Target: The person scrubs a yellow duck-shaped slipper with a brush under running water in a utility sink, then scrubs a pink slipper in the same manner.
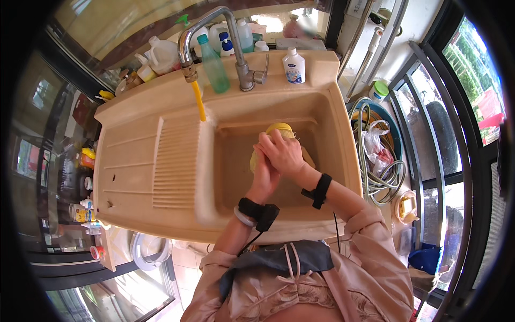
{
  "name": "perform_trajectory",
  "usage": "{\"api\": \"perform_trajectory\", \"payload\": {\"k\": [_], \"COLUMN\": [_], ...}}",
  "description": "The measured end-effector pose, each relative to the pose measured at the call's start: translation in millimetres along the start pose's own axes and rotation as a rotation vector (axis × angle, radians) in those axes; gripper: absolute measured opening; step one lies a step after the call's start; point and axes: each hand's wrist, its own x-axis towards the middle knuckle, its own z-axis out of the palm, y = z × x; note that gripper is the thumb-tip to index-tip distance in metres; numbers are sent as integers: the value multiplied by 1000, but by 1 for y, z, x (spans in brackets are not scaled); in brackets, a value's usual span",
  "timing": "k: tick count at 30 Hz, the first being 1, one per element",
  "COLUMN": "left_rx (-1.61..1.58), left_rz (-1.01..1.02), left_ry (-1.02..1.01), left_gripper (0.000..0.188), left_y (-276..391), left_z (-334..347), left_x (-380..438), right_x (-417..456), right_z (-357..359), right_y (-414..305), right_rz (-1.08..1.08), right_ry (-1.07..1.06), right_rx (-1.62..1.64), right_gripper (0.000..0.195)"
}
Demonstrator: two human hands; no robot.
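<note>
My left hand (265, 173) and my right hand (283, 152) meet over the basin of a beige laundry sink (237, 193). The right one lies over the fingers of the left. Under and behind them is a pale yellowish thing with a yellow rim (280, 126), mostly covered by my hands; its kind and whether I grip it cannot be made out. A curved metal faucet (243, 68) stands at the back, with a yellow tube (198, 100) hanging from its spout. The ribbed washboard (176, 169) lies left of the basin.
A green plastic bottle (215, 66) and a white bottle (294, 66) stand on the back ledge, with several jugs and bottles behind. On the right, a blue tub (396, 135) holds a coiled hose (364, 161) and a plastic bag (377, 149). More bottles line the left side.
</note>
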Motion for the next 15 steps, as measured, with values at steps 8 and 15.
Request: {"api": "perform_trajectory", "payload": {"k": [8,15], "left_rx": [104,111], "left_rz": [41,27], "left_ry": [-152,-64], "left_gripper": [87,85], "left_y": [-6,-3], "left_z": [-11,1], "left_x": [5,-3], "right_x": [-4,2], "right_z": [18,-1], "right_y": [19,4], "right_rz": [55,-26], "right_ry": [-15,-146], "right_rx": [27,43], "right_gripper": [30,6]}}
